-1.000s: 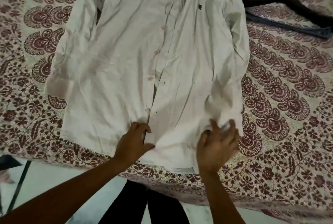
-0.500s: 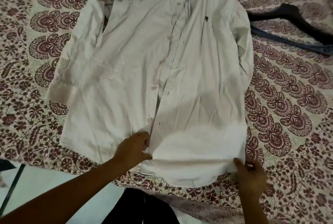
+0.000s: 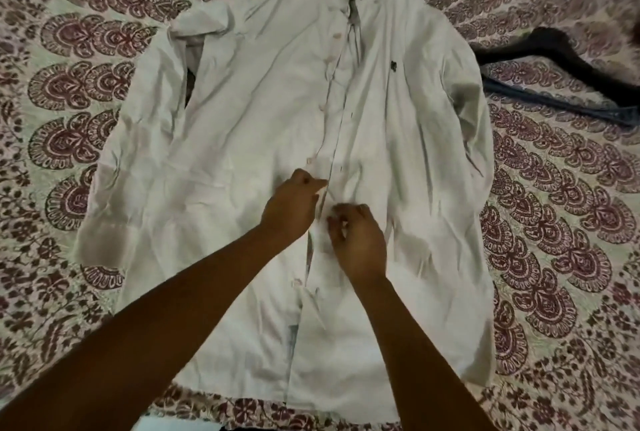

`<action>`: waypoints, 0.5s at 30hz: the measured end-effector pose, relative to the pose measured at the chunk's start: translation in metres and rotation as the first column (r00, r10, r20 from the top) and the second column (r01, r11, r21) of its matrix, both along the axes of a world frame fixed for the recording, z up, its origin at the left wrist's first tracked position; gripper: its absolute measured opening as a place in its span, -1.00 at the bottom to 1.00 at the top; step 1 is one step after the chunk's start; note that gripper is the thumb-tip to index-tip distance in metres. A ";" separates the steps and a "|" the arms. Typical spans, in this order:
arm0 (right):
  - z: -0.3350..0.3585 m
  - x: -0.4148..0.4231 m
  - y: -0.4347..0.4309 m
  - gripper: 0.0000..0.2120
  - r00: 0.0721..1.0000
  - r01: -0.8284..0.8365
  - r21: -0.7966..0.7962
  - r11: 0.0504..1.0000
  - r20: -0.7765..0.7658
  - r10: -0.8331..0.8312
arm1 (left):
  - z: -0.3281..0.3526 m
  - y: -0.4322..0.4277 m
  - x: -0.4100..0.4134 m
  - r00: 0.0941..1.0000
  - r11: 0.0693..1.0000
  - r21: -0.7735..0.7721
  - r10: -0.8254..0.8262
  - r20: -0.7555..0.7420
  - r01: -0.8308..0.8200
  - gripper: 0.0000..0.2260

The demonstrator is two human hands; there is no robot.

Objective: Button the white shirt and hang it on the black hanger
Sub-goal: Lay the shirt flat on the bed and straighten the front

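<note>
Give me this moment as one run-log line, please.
phase: buttoning | white shirt: flat, front open | left hand: pinches button edge | right hand: pinches buttonhole edge | black hanger: lying unused

both hands (image 3: 358,240) moved up fr hem to shirt (image 3: 225,167) mid-placket.

place: home, a bedroom by our read
surface: bedspread (image 3: 554,257) fills nearly the whole view, so we call it a bed
print: cream cloth with maroon floral and paisley motifs in curved rows, which we read as a household textile
laundry: white shirt (image 3: 225,171) spread flat on the bedspread, collar at the far side, fabric creased
hanger: black hanger (image 3: 554,53) lying on the bedspread just right of the shirt
edge: spread ends at the near side; we can't tell what the pale strip below it is
light: dim, warm, indoor
</note>
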State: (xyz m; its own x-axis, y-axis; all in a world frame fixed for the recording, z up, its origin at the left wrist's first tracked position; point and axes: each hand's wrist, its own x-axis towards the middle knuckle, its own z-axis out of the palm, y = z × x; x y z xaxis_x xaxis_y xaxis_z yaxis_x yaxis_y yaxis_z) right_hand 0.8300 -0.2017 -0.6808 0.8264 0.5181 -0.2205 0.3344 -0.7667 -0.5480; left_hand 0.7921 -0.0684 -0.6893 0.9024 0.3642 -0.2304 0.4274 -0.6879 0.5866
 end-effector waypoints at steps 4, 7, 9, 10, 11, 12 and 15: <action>-0.005 0.006 0.034 -0.58 0.990 0.093 -0.209 0.973 -0.083 -0.113 | -0.001 0.012 0.029 0.994 0.980 0.196 0.007 -0.110 0.014 -0.69; -0.005 0.013 0.036 -0.75 0.981 0.148 -0.271 0.951 -0.079 -0.175 | 0.002 0.029 0.042 0.986 0.952 0.301 0.000 -0.169 0.052 -0.65; -0.003 0.015 0.035 -0.81 0.968 0.230 -0.203 0.952 -0.054 -0.246 | 0.002 0.041 0.050 0.985 0.948 0.313 -0.004 -0.173 0.059 -0.65; -0.001 0.013 0.035 -0.85 0.956 0.286 -0.101 0.953 -0.035 -0.290 | 0.002 0.044 0.055 0.991 0.963 0.264 -0.013 -0.135 0.049 -0.68; 0.000 0.009 0.035 -0.88 0.946 0.323 0.030 0.946 0.006 -0.323 | 0.003 0.045 0.058 0.997 0.984 0.176 -0.018 -0.071 0.030 -0.73; 0.000 0.004 0.036 -0.90 0.942 0.319 0.137 0.938 0.065 -0.330 | 0.004 0.045 0.061 1.000 0.997 0.079 -0.018 0.010 0.017 -0.80; -0.007 -0.006 0.037 -0.87 0.982 0.178 0.144 0.973 0.033 -0.185 | 0.002 0.045 0.062 0.993 0.996 -0.050 -0.067 0.097 0.072 -0.91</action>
State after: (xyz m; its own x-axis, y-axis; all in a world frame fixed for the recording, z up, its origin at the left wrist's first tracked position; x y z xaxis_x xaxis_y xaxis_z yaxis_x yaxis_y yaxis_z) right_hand 0.8236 -0.1647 -0.6875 0.9169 0.3817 -0.1165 0.2239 -0.7336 -0.6416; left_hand 0.8546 -0.0235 -0.6870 0.9439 0.2890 -0.1598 0.3200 -0.6805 0.6592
